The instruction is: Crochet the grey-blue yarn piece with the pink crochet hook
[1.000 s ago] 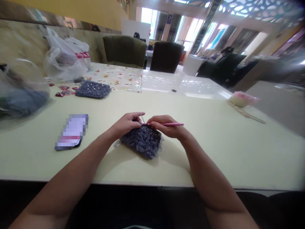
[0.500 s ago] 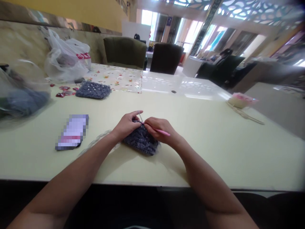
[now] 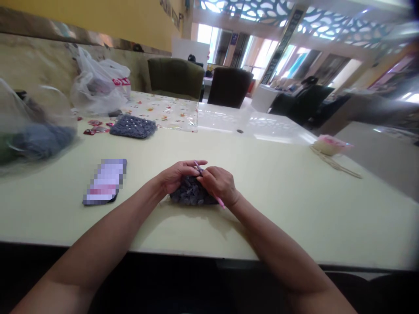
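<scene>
Dark grey-blue crochet work [image 3: 191, 192] hangs between my hands, just above the table. My left hand [image 3: 180, 174] pinches its upper edge, with the index finger stretched out to the right. In my right hand [image 3: 221, 183] is a pink-handled crochet hook [image 3: 221, 203]; its tip shows beside my left fingers at the work's top edge. The right fingers also touch the crochet work. My fingers partly cover the stitches where the hook meets the yarn.
A second grey crocheted piece [image 3: 134, 126] lies farther back, beside small red wrappers [image 3: 94, 126]. A phone [image 3: 106, 181] lies at left. Plastic bags [image 3: 101, 83] stand behind, one with grey yarn [image 3: 46, 139]. A pink-and-white bundle [image 3: 330, 144] with cord sits right.
The crochet work has tilted, showing a more ruffled face. My right hand has turned, so the hook's handle points more downward and its tip now shows. The view has shifted slightly.
</scene>
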The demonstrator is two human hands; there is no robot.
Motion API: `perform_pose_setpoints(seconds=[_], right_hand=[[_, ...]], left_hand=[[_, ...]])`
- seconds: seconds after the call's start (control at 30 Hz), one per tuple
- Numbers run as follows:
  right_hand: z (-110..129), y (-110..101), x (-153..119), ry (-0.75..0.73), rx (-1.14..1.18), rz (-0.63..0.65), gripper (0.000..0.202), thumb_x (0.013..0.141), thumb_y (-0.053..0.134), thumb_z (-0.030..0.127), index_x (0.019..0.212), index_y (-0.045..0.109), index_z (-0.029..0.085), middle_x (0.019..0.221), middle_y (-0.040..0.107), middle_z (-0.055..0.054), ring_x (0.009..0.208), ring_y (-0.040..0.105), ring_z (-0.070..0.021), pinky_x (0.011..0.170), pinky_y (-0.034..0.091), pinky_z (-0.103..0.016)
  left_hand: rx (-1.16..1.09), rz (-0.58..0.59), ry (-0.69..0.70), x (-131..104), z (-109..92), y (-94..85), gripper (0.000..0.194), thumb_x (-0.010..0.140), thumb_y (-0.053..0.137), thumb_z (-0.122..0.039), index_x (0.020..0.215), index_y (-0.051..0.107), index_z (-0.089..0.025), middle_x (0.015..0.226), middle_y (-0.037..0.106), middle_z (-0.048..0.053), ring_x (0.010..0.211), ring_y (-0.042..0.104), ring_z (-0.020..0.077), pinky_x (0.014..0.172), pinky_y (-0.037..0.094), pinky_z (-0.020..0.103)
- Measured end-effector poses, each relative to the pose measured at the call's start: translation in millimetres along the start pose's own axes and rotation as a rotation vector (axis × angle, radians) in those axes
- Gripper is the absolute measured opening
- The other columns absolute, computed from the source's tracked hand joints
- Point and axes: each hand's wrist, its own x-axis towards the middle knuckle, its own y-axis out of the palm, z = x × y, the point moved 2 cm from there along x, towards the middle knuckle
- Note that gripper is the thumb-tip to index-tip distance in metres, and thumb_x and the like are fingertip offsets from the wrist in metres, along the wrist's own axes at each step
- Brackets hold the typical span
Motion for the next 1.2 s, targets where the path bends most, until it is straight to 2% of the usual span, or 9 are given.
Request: perform_pose_setpoints(seconds=[0.23,0.37,0.47,0.57,0.73,0.83,0.93,1.07,1.2], right_hand=[[-11.5,-5.8,-1.5,0.108,0.346,0.062,0.012,0.096,0.049,0.017,0.093,0.060,0.018,0.093,0.072,-0.008,0.079,0.067,-0.0137,0.070,0.051,-0.024],[-8.3,-13.0,2.6,0.221,0.503,0.104,0.017,0.096,0.048,0.017,0.086,0.062,0.018,0.080,0.069,-0.004,0.069,0.063,-0.0122,0.066,0.048,-0.024],[-9.4,-19.1,7.6,0.412,0.647,0.111,0.022,0.096,0.048,0.020,0.079,0.062,0.018,0.066,0.060,0.001,0.056,0.052,-0.0086,0.056,0.041,-0.021],[-12.5,-18.1,8.7,0.557,0.681,0.108,0.024,0.096,0.050,0.026,0.075,0.059,0.018,0.062,0.056,0.002,0.054,0.049,-0.0080,0.052,0.038,-0.020],[-14.6,-6.6,2.1,0.471,0.493,0.180,0.022,0.095,0.052,0.037,0.085,0.060,0.019,0.074,0.068,-0.002,0.060,0.058,-0.0110,0.060,0.043,-0.022],[-14.9,-6.3,0.6,0.534,0.542,0.171,0.022,0.096,0.052,0.037,0.088,0.062,0.019,0.077,0.070,-0.002,0.062,0.060,-0.0109,0.060,0.044,-0.022],[-14.6,-9.9,2.1,0.614,0.622,0.143,0.020,0.095,0.054,0.035,0.087,0.063,0.019,0.073,0.068,-0.001,0.060,0.058,-0.0104,0.058,0.044,-0.021],[-15.0,-11.8,3.1,0.625,0.660,0.109,0.017,0.094,0.057,0.033,0.085,0.064,0.020,0.072,0.067,0.000,0.061,0.058,-0.0108,0.057,0.045,-0.022],[-17.0,-10.4,1.1,0.574,0.650,0.137,0.016,0.094,0.057,0.033,0.088,0.065,0.020,0.075,0.069,-0.001,0.060,0.059,-0.0115,0.057,0.046,-0.023]], left_hand=[[0.045,-0.068,0.158,-0.6,-8.5,-7.2,0.061,0.066,0.072,-0.009,0.126,0.067,-0.016,0.083,0.068,0.001,0.076,0.062,0.0123,0.081,0.045,0.029],[0.193,-0.127,0.285,-1.3,-15.7,-12.1,0.053,0.063,0.072,-0.010,0.116,0.073,-0.015,0.075,0.059,-0.003,0.070,0.054,0.0086,0.074,0.040,0.025],[0.221,-0.136,0.308,-1.9,-15.1,-11.1,0.051,0.064,0.074,-0.012,0.115,0.074,-0.016,0.078,0.060,-0.003,0.072,0.054,0.0088,0.074,0.040,0.025],[0.143,-0.070,0.225,-1.7,-7.7,-6.1,0.054,0.065,0.077,-0.015,0.119,0.072,-0.017,0.086,0.065,0.000,0.077,0.059,0.0110,0.079,0.042,0.027],[0.104,0.022,0.133,-2.3,-2.7,-4.4,0.053,0.069,0.079,-0.018,0.122,0.071,-0.018,0.104,0.071,0.007,0.092,0.065,0.0169,0.092,0.045,0.034],[0.310,0.086,0.117,-3.7,-9.1,-8.2,0.042,0.077,0.076,-0.028,0.118,0.073,-0.020,0.113,0.072,0.009,0.109,0.063,0.0237,0.102,0.042,0.040],[0.550,0.006,0.205,-4.8,-14.7,-10.9,0.036,0.078,0.077,-0.035,0.112,0.076,-0.022,0.121,0.070,0.008,0.122,0.056,0.0280,0.109,0.036,0.041],[0.302,-0.040,0.243,-3.7,-6.9,-3.6,0.062,0.074,0.080,-0.023,0.134,0.063,-0.023,0.113,0.069,0.007,0.106,0.062,0.0216,0.103,0.041,0.038],[0.057,-0.037,0.245,-0.2,3.8,5.0,0.072,0.073,0.078,-0.013,0.141,0.056,-0.021,0.097,0.067,0.004,0.089,0.061,0.0145,0.096,0.042,0.034]])
